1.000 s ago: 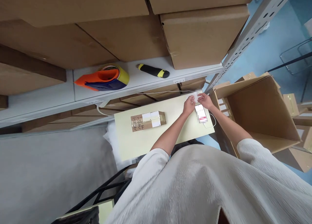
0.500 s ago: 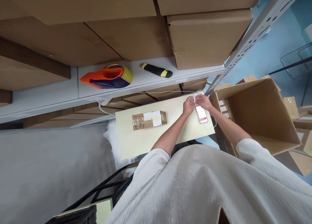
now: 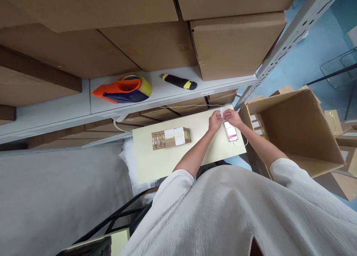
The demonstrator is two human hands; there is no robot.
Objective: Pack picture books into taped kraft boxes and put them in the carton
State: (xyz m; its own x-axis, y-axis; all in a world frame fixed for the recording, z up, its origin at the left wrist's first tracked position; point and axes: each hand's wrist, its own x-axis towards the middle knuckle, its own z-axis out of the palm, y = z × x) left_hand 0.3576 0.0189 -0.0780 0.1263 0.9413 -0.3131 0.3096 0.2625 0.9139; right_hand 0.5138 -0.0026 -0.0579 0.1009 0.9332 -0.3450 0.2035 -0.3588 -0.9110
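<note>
Both hands meet over the far right end of a pale yellow tabletop [image 3: 145, 155]. My left hand [image 3: 215, 121] and my right hand [image 3: 232, 117] pinch a small white piece [image 3: 222, 111] between them; it looks like paper or a label, too small to be sure. Just below my right hand lies a phone [image 3: 231, 132] with a lit screen and a white cable. Left of my hands rests a long cardboard box [image 3: 170, 138] with white labels, clear tape and black handwriting.
On the shelf above sit an orange and blue tape dispenser [image 3: 122, 89] and a black and yellow utility knife [image 3: 179, 81]. Large cardboard boxes [image 3: 237, 44] fill that shelf. A big open carton [image 3: 301, 129] stands right of the table, holding small labelled boxes, beside a metal shelf post [image 3: 290, 44].
My fingers have shifted slightly around the white piece, which now shows flatter and wider between them. The box, phone and shelf tools stay in place.
</note>
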